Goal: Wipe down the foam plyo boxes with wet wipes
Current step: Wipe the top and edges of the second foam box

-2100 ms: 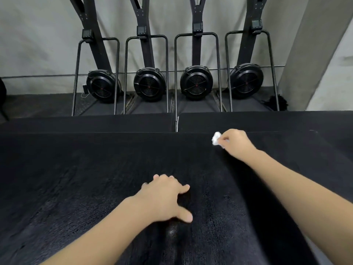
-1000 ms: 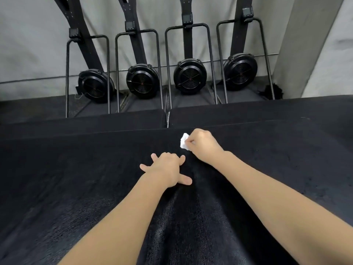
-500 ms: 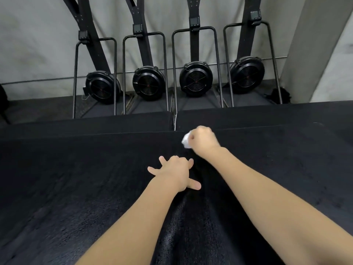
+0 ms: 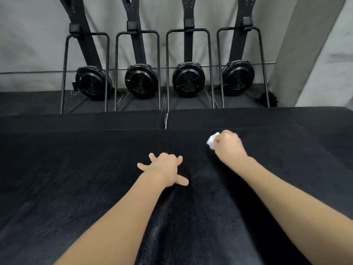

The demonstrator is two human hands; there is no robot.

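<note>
A large black foam plyo box (image 4: pixel 66 178) fills the lower part of the head view, its top surface dark and textured. My left hand (image 4: pixel 164 168) lies flat on the top near the middle, fingers spread and thumb out to the right. My right hand (image 4: pixel 228 147) is near the box's far edge, right of centre, fingers curled round a crumpled white wet wipe (image 4: pixel 211 143) that pokes out on its left side and touches the surface.
Two lower black foam boxes (image 4: pixel 82 119) (image 4: pixel 257 116) sit just beyond the far edge with a narrow gap between them. Behind these, several black ski machines (image 4: pixel 188 79) stand against a grey wall. A grey pillar (image 4: pixel 298 50) rises at the right.
My right hand with the wipe slid left along the far edge toward my left hand, then back to the right. My left hand moved forward on the top and has stayed flat.
</note>
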